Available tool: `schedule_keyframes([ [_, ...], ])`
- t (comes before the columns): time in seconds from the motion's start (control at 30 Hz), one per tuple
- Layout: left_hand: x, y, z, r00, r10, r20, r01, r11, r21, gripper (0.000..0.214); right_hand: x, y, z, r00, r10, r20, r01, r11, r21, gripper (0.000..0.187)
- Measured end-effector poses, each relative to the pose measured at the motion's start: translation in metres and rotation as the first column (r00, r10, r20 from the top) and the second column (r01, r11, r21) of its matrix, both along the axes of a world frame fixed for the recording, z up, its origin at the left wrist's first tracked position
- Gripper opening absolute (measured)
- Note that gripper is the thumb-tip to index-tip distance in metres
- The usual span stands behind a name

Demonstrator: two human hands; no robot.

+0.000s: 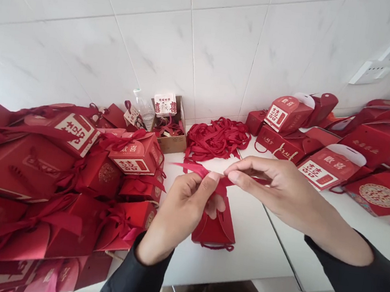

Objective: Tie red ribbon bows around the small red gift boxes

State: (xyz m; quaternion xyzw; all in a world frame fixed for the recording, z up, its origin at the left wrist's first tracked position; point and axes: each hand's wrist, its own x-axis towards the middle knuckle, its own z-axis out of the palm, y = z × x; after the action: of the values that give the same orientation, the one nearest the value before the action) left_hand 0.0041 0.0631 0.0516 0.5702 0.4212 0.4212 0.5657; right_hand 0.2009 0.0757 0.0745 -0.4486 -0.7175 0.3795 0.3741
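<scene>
A red ribbon is stretched between my two hands, just above a small red gift box. My left hand is closed, its thumb pressing the ribbon against the curled fingers, and one ribbon end sticks out to the left. My right hand pinches the ribbon between thumb and fingertips on the other side. The red gift box sits on the white table below, partly hidden by my left hand. A dark red cord handle hangs at its near side.
Ribbon-tied red boxes are piled on the left. A heap of loose red ribbons lies by the tiled wall, beside a cardboard box holding cards. More red boxes stand at right. A gap runs between the white tabletops.
</scene>
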Motion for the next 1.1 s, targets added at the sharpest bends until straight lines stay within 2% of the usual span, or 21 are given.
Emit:
schedule_keyframes([
  [0.07,-0.003,-0.001,-0.002,0.997,0.018,0.078,-0.015,0.999,-0.039,0.036,0.005,-0.005,0.0,1.0,-0.021,0.005,0.021,1.0,0.011,0.022],
  [0.13,-0.006,-0.002,-0.004,0.992,0.024,0.127,-0.017,0.998,-0.059,0.025,0.009,-0.009,0.0,0.999,0.034,0.005,-0.034,0.999,-0.031,0.024],
  [0.2,-0.008,-0.003,-0.008,0.996,0.012,0.092,-0.008,0.999,-0.043,0.016,0.011,-0.011,-0.003,0.997,0.074,0.005,-0.073,0.994,-0.078,0.028],
  [0.27,-0.01,-0.003,-0.012,0.999,0.033,-0.015,-0.032,0.997,0.064,0.007,0.009,-0.008,-0.008,0.999,0.034,-0.007,-0.034,0.997,-0.068,0.03],
  [0.3,-0.01,-0.002,-0.015,0.993,0.076,-0.092,-0.061,0.985,0.162,0.008,0.007,-0.006,-0.012,1.0,0.002,-0.019,-0.003,0.998,-0.06,0.031],
  [0.37,-0.011,-0.001,-0.021,0.953,0.198,-0.229,-0.089,0.906,0.413,0.02,0.002,0.0,-0.021,0.999,0.004,-0.041,-0.008,0.995,-0.101,0.033],
  [0.47,-0.01,0.0,-0.03,0.897,0.318,-0.306,-0.007,0.703,0.712,0.037,-0.006,0.007,-0.036,0.981,0.163,-0.106,-0.186,0.945,-0.269,0.034],
  [0.53,-0.01,0.001,-0.036,0.886,0.358,-0.296,0.032,0.59,0.807,0.042,-0.009,0.009,-0.043,0.952,0.246,-0.18,-0.295,0.892,-0.343,0.03],
  [0.57,-0.011,0.001,-0.038,0.881,0.378,-0.283,0.031,0.551,0.834,0.043,-0.009,0.009,-0.045,0.94,0.265,-0.213,-0.328,0.87,-0.368,0.028],
  [0.67,-0.013,0.001,-0.044,0.871,0.423,-0.249,0.005,0.499,0.867,0.042,-0.009,0.009,-0.044,0.928,0.242,-0.282,-0.344,0.846,-0.407,0.024],
  [0.73,-0.015,-0.001,-0.048,0.858,0.448,-0.253,-0.006,0.501,0.866,0.042,-0.008,0.008,-0.041,0.939,0.194,-0.284,-0.294,0.881,-0.371,0.025],
  [0.8,-0.018,-0.007,-0.052,0.839,0.466,-0.281,-0.018,0.539,0.842,0.043,-0.006,0.006,-0.039,0.963,0.128,-0.235,-0.198,0.931,-0.306,0.027],
  [0.9,-0.023,-0.027,-0.059,0.792,0.52,-0.32,-0.121,0.648,0.752,0.034,0.004,0.0,-0.043,0.993,0.017,-0.116,-0.043,0.973,-0.229,0.029],
  [1.0,-0.026,-0.055,-0.067,0.722,0.603,-0.34,-0.381,0.757,0.531,0.014,0.022,-0.008,-0.057,0.996,-0.089,-0.002,0.086,0.964,-0.251,0.032],
  [1.03,-0.027,-0.063,-0.07,0.701,0.623,-0.347,-0.477,0.771,0.421,0.019,0.029,-0.012,-0.063,0.991,-0.129,0.031,0.133,0.954,-0.27,0.033],
  [1.1,-0.027,-0.075,-0.076,0.694,0.646,-0.319,-0.623,0.76,0.185,0.04,0.042,-0.018,-0.075,0.974,-0.21,0.082,0.225,0.929,-0.294,0.036],
])
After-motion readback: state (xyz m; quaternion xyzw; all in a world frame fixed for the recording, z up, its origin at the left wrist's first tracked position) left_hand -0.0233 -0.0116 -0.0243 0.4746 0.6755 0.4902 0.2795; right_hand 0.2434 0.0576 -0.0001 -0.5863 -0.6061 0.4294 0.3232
